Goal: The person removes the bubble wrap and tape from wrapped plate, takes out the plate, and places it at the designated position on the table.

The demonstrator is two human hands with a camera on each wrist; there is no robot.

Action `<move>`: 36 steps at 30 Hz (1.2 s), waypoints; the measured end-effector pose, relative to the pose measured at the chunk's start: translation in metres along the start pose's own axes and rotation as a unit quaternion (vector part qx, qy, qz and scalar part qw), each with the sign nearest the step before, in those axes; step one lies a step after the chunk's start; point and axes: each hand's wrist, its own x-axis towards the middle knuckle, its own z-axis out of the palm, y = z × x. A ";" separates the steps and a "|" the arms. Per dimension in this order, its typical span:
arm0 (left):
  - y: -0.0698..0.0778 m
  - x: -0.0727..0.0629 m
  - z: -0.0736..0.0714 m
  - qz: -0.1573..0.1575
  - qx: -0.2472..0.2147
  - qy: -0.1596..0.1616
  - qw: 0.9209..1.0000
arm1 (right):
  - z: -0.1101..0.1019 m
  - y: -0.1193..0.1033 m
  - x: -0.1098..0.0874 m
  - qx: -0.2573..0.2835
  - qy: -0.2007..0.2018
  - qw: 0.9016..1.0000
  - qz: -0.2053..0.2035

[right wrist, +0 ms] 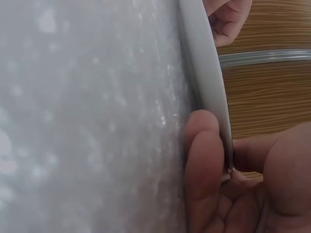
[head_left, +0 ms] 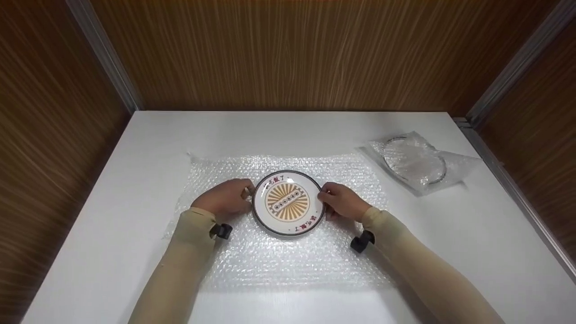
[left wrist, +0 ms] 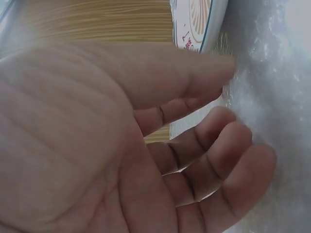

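A round white plate (head_left: 288,220) with a dark rim, an orange sunburst and red characters lies over a sheet of bubble wrap (head_left: 288,265). At its right edge my right hand (head_left: 344,201) pinches the rim, thumb on top and fingers underneath, as the right wrist view shows. My left hand (head_left: 227,196) is at the left edge, fingertips right by the rim. In the left wrist view its fingers are loosely bent, nothing shows between them, and the plate (left wrist: 197,22) appears beyond the thumb.
A bubble-wrapped round item (head_left: 411,164) lies at the back right of the white table (head_left: 288,130). Brown wood-grain panels (head_left: 288,54) enclose the back and both sides, with metal strips at the corners.
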 end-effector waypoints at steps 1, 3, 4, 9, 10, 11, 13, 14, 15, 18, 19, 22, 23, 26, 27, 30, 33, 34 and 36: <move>0.000 0.000 0.001 0.002 0.004 0.001 1.000 | 0.000 0.000 -0.001 0.000 -0.001 1.000 -0.003; -0.001 0.001 0.002 0.008 0.010 0.004 1.000 | 0.000 0.000 -0.002 -0.003 -0.002 1.000 -0.009; -0.002 0.001 0.002 0.010 0.011 0.006 1.000 | -0.001 -0.001 -0.003 -0.004 -0.002 1.000 -0.011; -0.005 0.001 0.004 0.012 0.003 0.011 1.000 | -0.001 0.000 -0.005 0.004 -0.007 1.000 -0.015; -0.005 0.001 0.004 0.011 0.001 0.011 1.000 | -0.002 -0.001 -0.005 0.010 -0.008 1.000 -0.016; -0.006 0.002 0.004 0.013 0.001 0.009 1.000 | -0.003 -0.001 -0.006 0.015 -0.009 1.000 -0.017; -0.006 0.002 0.003 0.013 -0.003 0.003 1.000 | -0.005 -0.002 -0.009 0.019 -0.008 0.999 -0.025; -0.007 0.002 0.003 0.014 -0.005 0.001 1.000 | -0.006 -0.002 -0.010 0.022 -0.007 0.999 -0.028; -0.007 0.002 0.003 0.014 -0.006 -0.001 1.000 | -0.008 -0.002 -0.012 0.023 -0.006 0.999 -0.030; -0.008 0.001 0.004 0.011 -0.017 -0.002 1.000 | -0.012 -0.002 -0.019 0.016 0.004 0.999 -0.039; -0.009 0.001 0.005 0.009 -0.022 0.001 1.000 | -0.014 -0.002 -0.022 0.015 0.006 0.999 -0.043; -0.009 0.001 0.006 0.006 -0.034 0.007 0.999 | -0.020 0.000 -0.032 0.002 0.014 0.998 -0.064; -0.009 0.001 0.006 0.003 -0.037 0.008 0.999 | -0.023 0.001 -0.036 -0.004 0.016 0.997 -0.072; -0.007 -0.001 0.006 -0.005 -0.045 0.008 0.999 | -0.033 0.007 -0.050 -0.018 0.018 0.995 -0.095; -0.007 -0.002 0.006 -0.009 -0.046 0.007 0.999 | -0.037 0.009 -0.054 -0.023 0.019 0.995 -0.100; -0.006 -0.002 0.006 -0.016 -0.043 0.005 0.999 | -0.050 0.017 -0.067 -0.020 0.015 0.994 -0.103; -0.005 -0.001 0.006 -0.019 -0.032 0.005 0.999 | -0.065 0.025 -0.077 -0.012 0.013 0.994 -0.104; -0.005 -0.001 0.006 -0.020 -0.029 0.006 0.999 | -0.070 0.028 -0.081 -0.008 0.012 0.994 -0.104; -0.003 0.001 0.007 -0.026 -0.025 0.007 0.999 | -0.080 0.034 -0.088 -0.006 0.013 0.994 -0.104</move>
